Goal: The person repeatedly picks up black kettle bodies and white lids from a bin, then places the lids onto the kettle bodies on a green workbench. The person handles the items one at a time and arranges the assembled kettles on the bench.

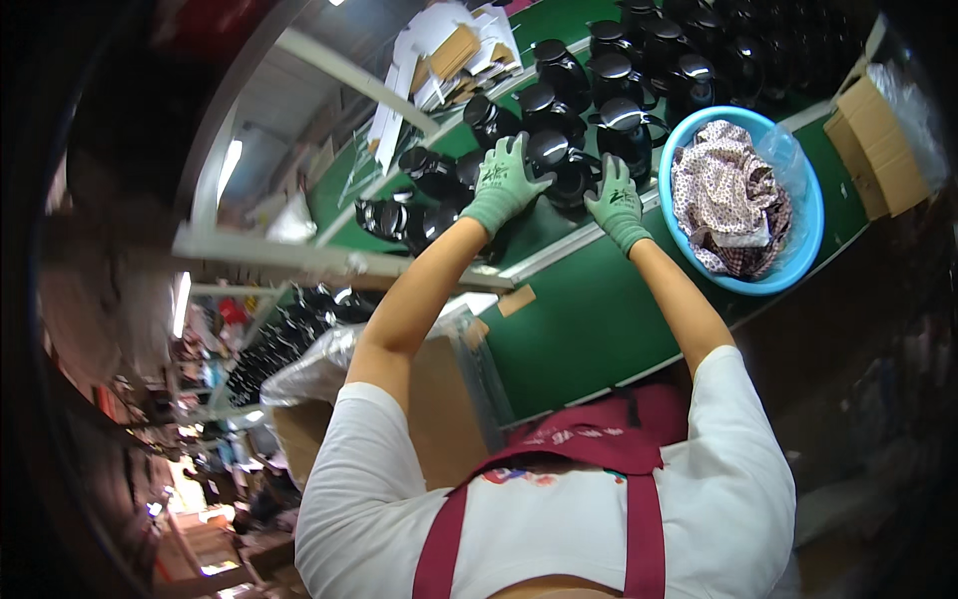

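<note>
A black kettle (559,165) on the green table (589,319) is clasped from the left by the gloved left hand (504,185) and touched by the right hand (617,203), beside a blue basin (810,235).

We see glossy black plastic kettles (559,160), smooth and reflective. Left hand (504,185) and right hand (617,205) wear matt green knit gloves. Desk (589,319) has matt green covering. Basin (808,230) is smooth blue plastic, holding patterned cloth (723,195). Cardboard box (878,150) is matt brown.
</note>
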Available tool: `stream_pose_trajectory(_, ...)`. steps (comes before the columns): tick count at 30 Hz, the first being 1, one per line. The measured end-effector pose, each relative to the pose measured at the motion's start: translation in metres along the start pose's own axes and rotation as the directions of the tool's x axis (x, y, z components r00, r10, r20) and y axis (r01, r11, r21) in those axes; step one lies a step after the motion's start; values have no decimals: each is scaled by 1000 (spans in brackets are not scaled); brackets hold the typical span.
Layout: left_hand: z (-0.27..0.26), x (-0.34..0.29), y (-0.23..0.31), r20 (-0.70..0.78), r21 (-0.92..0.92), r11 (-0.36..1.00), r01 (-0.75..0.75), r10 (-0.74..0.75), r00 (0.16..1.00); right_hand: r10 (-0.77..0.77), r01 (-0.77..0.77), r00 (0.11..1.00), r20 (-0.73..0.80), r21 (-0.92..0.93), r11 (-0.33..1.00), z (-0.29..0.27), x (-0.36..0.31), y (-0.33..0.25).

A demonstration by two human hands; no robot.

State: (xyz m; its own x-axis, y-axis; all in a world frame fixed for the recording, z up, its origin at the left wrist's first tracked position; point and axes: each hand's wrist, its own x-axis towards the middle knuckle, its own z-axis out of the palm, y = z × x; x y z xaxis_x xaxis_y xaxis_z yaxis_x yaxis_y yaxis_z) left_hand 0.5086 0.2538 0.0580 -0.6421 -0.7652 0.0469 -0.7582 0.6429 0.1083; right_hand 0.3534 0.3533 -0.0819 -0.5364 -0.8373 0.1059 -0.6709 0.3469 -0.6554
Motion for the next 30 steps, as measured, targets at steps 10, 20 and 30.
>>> stream_pose_trajectory(10, 40, 94, 14, 398, 77, 993, -92, 54, 916, -102, 80, 927, 362, 73, 994, 2, 70, 15)
stream_pose_trajectory(20, 33, 121, -10, 373, -53, 998, 42, -19, 928, -152, 153, 888, 434, 33, 988, -3, 74, 21)
stream_pose_trajectory(30, 45, 113, 14, 416, 189, 979, 73, -147, 898, -176, 165, 908, 379, 60, 984, 2, 74, 24)
